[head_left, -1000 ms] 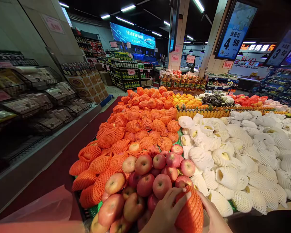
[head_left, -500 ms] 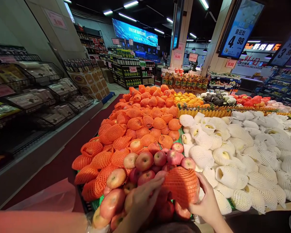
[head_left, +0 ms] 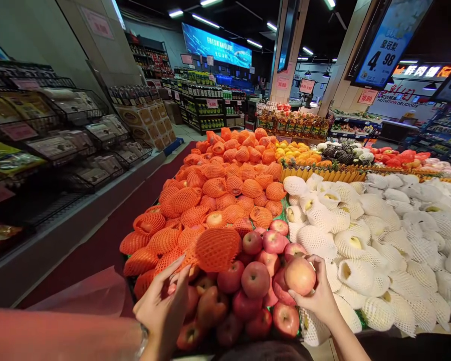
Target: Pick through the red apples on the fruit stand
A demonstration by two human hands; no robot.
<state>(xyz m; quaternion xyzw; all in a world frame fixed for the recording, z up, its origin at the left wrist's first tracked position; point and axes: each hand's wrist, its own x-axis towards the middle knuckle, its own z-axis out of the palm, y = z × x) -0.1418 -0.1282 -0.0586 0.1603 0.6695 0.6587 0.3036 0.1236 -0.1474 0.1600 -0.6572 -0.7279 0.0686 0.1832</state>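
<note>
Right hand [head_left: 319, 301]: curled round a bare pinkish-red round apple [head_left: 299, 276], fingers wrapped behind and under it, thumb at its lower left; raised just above the right edge of the heap of bare red apples [head_left: 248, 291].
Held apple: clear of any netting, touching only the fingers; just right of the heap's top, just left of the nearest white nets.
Left hand [head_left: 165, 308]: fingers spread and partly bent, tips at the near edge of an empty orange foam net sleeve [head_left: 216, 248]; whether pinching it or only touching, cannot tell.
Orange sleeve: puffed and hollow-looking, lying at the upper left of the red apple heap, touching the netted fruit behind it.
Left forearm: bare, low at the picture's left edge, a wrist band just showing, well left of the heap.
Pink thin plastic bag [head_left: 86, 301]: hanging left of the heap, near the left hand.
Orange-netted fruit pile [head_left: 225, 190]: behind and left of the heap, touching it.
White-netted pale fruit pile [head_left: 364, 235]: right of the heap, starting just beside the held apple.
Wire racks of packaged goods [head_left: 60, 145]: well left of the heap, across a dark red floor strip.
Hanging price sign reading 4.98 [head_left: 389, 45]: high above, far behind and right of the heap.
</note>
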